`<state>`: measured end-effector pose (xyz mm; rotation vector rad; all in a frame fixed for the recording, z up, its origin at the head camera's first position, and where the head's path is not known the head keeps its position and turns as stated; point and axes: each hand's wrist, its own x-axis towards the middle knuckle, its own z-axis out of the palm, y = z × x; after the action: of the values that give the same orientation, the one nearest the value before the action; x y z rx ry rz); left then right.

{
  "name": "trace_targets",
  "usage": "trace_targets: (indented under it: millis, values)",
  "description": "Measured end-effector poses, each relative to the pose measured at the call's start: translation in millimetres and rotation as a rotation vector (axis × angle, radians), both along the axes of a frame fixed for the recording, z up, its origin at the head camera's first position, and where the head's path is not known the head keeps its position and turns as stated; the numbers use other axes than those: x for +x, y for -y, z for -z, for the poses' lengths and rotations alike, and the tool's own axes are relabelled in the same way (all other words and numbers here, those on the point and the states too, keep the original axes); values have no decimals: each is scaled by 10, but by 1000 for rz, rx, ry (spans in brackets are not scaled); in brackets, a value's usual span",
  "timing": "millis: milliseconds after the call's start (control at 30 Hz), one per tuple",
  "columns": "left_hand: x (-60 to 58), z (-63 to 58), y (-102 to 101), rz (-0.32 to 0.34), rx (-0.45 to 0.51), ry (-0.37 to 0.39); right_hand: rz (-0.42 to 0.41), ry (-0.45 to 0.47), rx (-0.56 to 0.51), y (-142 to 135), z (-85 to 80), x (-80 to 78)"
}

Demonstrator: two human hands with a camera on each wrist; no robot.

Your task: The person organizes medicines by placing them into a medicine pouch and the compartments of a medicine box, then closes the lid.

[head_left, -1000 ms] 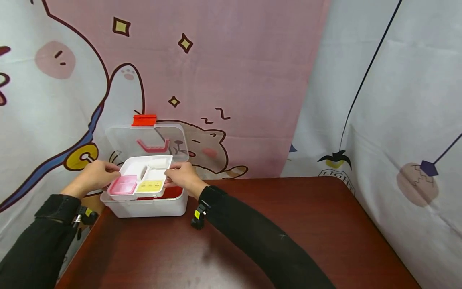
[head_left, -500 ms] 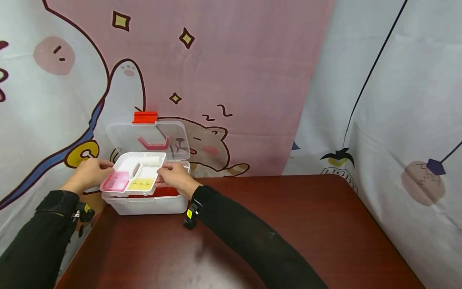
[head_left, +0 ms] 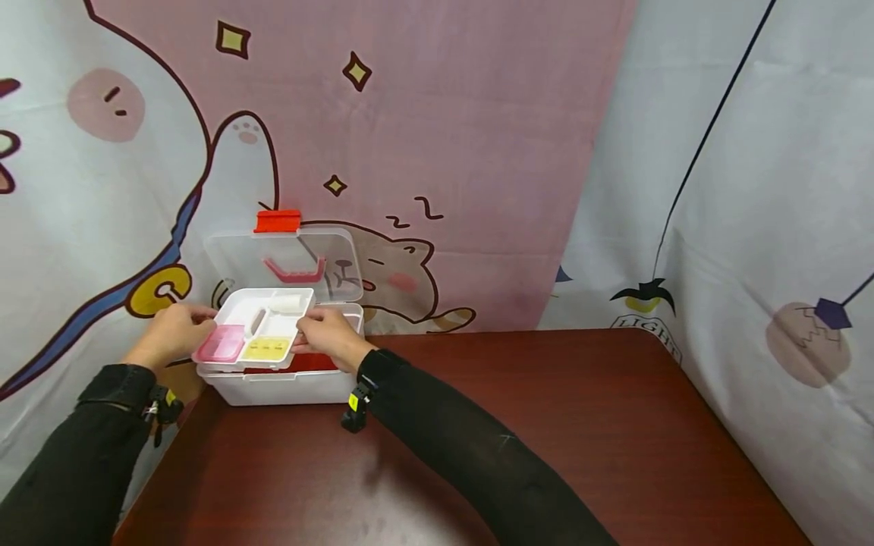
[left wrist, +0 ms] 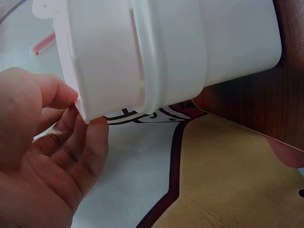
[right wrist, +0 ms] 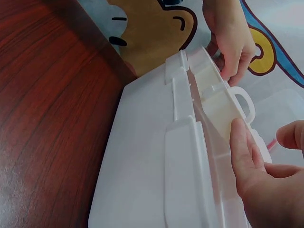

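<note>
A white divided tray [head_left: 287, 305] with a pink lid [head_left: 221, 343] and a yellow lid [head_left: 267, 348] sits tilted over a white storage box [head_left: 287, 388]. My left hand [left wrist: 52, 142] pinches the tray's left edge between thumb and fingertips. On the opposite side, my right hand [right wrist: 266, 175] has fairly straight fingers against the tray's edge, under its rim. Its thumb stands apart from the tray in the right wrist view. A small loop handle [right wrist: 244, 104] rises from the tray. Red shows inside the box, beneath the tray; the rest of the interior is hidden.
The box's clear lid [head_left: 232, 254] stands raised behind it, with an orange latch [head_left: 278, 221] on top and a pink handle [head_left: 296, 274]. The brown table [head_left: 546, 425] ends close to the box's left side. A printed cloth [head_left: 464, 136] hangs behind.
The tray has moved left and slightly lower over the box, with both hands moving along. During the last half second, tray and hands have hardly moved.
</note>
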<state>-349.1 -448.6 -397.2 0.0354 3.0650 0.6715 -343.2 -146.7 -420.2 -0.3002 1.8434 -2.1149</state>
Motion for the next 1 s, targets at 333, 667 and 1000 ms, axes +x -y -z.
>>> trace_targets:
  millis: [333,667,1000]
  values:
    - [-18,84,5,9,-30,-20,-10,39,17,30,93,-45]
    - [-5,107,8,-5,-29,12,5,54,30,42,94,-50]
    - [13,94,16,-13,-17,22,-8,36,42,38,91,-76]
